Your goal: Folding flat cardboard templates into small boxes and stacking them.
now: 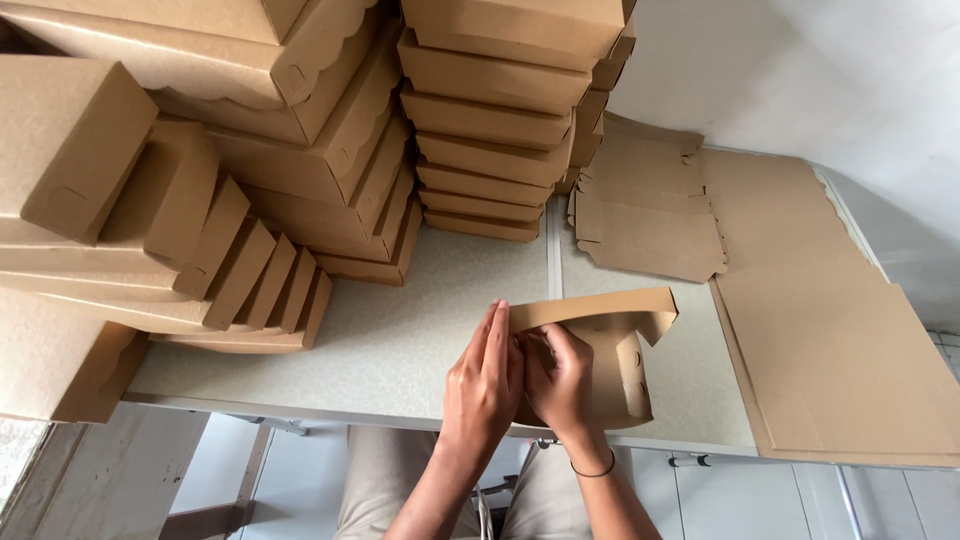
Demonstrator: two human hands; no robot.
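I see a pale speckled table [400, 330] that fills most of the view, and almost everything on it is brown cardboard. The biggest thing is a wide flat cardboard sheet [830, 340] at about 3 o'clock, lying flat and running off the near edge of the table. At 10 o'clock there is a big leaning pile of folded boxes [150, 230], tipped over like fallen books, and some hang past the left side of the table. At 12 o'clock a tall stack of boxes [495, 120] stands straight up, with another stack with wavy-edged lids [320, 130] just beside it on the left. At 1 o'clock lies a small pile of flat unfolded box blanks [645, 215], touching the big sheet. Near 6 o'clock, at the front edge of the table, sits the half-folded box [625, 345], with one flap standing up and a curved cut at its top right corner. My left hand [485, 385] has its fingers straight and close together, pressed flat against the left end of the box. My right hand [562, 380] is just beside it, fingers curled and pinching the box's flap. A thin dark band [595, 470] goes around my right wrist.
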